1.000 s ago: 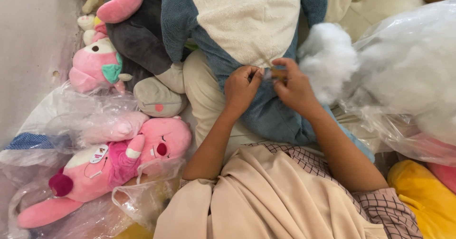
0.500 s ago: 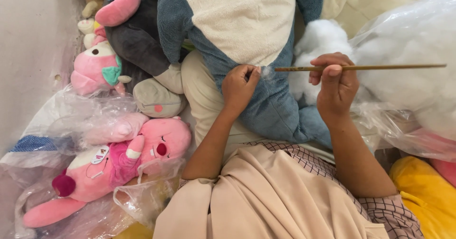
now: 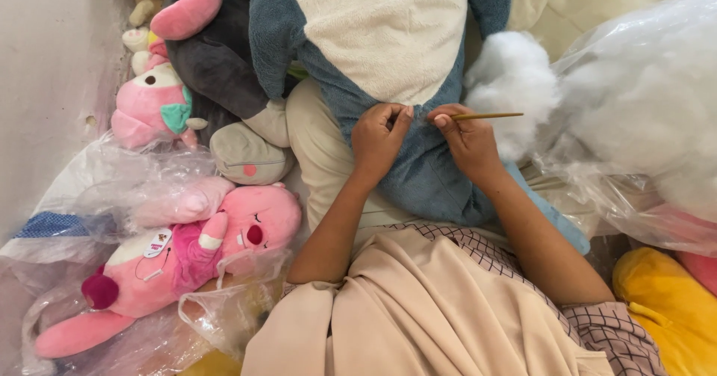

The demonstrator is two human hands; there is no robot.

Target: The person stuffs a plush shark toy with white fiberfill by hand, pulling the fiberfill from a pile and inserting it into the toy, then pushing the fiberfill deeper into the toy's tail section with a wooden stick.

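My left hand (image 3: pixel 379 138) pinches the blue fabric of the big plush (image 3: pixel 373 47) lying across my lap, fingers closed on a fold right at a small gap in its seam. My right hand (image 3: pixel 467 141) is just beside it, closed around a thin wooden stick (image 3: pixel 487 115). I hold the stick near its tip end, which sits at the gap between my two hands; the rest of it points away to my right, toward the stuffing.

The plush already looks full and rounded above my hands, its cream belly puffed out. Its blue part under my hands looks flatter, so I judge the filling to be well along but not finished, and the seam gap is not closed yet.

A loose white clump of stuffing (image 3: pixel 511 85) rests just past my right hand, touching the plush. Beyond it is a big clear bag (image 3: pixel 642 107) still heavy with stuffing.

To the left of my left hand lie other toys: a pink plush (image 3: pixel 172 264) partly in crinkled plastic wrap (image 3: pixel 134 189), a smaller pink toy (image 3: pixel 153 103) above it, and a dark grey plush (image 3: pixel 216 62) pressed against the blue one. Near my right elbow sits a yellow plush (image 3: pixel 668 301).
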